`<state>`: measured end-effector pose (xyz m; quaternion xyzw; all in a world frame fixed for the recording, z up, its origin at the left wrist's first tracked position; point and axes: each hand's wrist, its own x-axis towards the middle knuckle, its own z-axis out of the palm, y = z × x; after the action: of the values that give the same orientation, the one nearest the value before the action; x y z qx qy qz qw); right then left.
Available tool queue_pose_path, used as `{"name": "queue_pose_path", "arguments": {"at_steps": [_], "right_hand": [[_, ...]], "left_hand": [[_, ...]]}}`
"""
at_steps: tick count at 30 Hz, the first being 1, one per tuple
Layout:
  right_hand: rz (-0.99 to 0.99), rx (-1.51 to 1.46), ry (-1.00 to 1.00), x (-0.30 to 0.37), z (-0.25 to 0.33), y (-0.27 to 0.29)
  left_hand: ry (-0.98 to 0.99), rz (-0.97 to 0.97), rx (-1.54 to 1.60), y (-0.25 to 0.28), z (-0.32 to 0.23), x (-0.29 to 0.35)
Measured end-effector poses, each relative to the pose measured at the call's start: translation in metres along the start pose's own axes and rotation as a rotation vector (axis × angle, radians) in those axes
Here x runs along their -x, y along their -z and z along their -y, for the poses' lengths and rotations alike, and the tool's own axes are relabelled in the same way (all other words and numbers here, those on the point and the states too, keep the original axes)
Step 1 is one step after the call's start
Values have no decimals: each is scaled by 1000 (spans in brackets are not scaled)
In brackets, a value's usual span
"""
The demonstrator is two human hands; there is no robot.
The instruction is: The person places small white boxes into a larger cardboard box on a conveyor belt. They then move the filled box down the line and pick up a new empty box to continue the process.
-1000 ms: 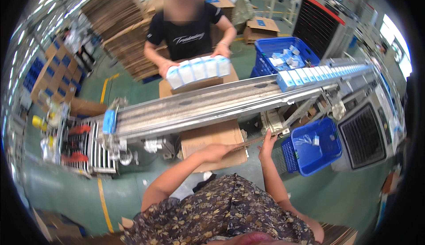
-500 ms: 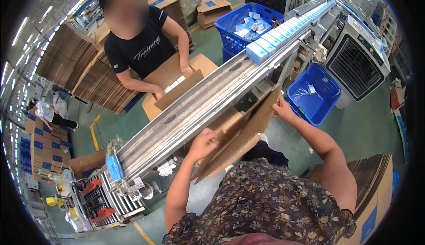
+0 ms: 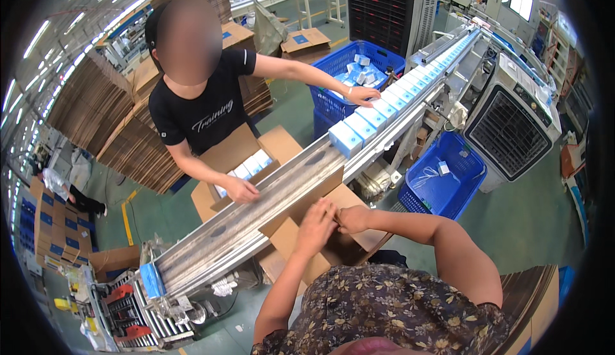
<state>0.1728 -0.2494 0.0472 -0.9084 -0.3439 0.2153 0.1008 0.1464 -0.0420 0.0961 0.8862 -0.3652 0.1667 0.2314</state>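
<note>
**Cardboard box under both hands at the conveyor**

The cardboard box (image 3: 333, 243) sits just below the near edge of the conveyor (image 3: 269, 207), straight ahead of the person, with its brown flaps open and tilted outward. The left hand (image 3: 315, 228) lies on the top of a flap, fingers held together and bent down over the cardboard. The right hand (image 3: 351, 218) is just beside it, almost touching, its fingers curled onto the same edge; whether they pinch the flap or only press on it cannot be told. Both forearms come up from the lower edge above a flowered dress (image 3: 391, 310).

The conveyor is a long metal track running from lower left to upper right. Its near stretch is bare. Farther up, a row of small white and blue boxes (image 3: 384, 108) stands on it in a line, touching one another.

Across the track a co-worker in a black shirt (image 3: 205, 108) faces this way. One hand (image 3: 240, 189) rests at the rim of a second open carton (image 3: 234, 156), which holds more of the small boxes packed in a row. The other hand (image 3: 362, 94) reaches out to the line on the track and touches it.

To the right, below the track, stands a blue crate (image 3: 442, 175) with a plastic bag inside. Behind the co-worker's outstretched arm is another blue crate (image 3: 355, 73) filled with small boxes. Stacks of flat cardboard (image 3: 96, 111) rise at the far left, and a grey fan unit (image 3: 519, 131) stands at the right.
</note>
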Motion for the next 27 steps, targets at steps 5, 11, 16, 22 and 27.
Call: {"name": "queue_pose_path", "arguments": {"at_steps": [5, 11, 16, 22, 27], "right_hand": [[483, -310, 512, 58, -9, 30], [-146, 146, 99, 117, 30, 44], [-528, -86, -506, 35, -21, -54], [-709, -785, -692, 2, -62, -114], [0, -1010, -630, -19, -75, -183]], "left_hand": [[155, 372, -35, -88, 33, 45], [22, 370, -75, -64, 39, 23], [221, -133, -519, 36, 7, -31], [512, 91, -258, -18, -39, 104], [586, 51, -260, 6, -25, 213]]}}
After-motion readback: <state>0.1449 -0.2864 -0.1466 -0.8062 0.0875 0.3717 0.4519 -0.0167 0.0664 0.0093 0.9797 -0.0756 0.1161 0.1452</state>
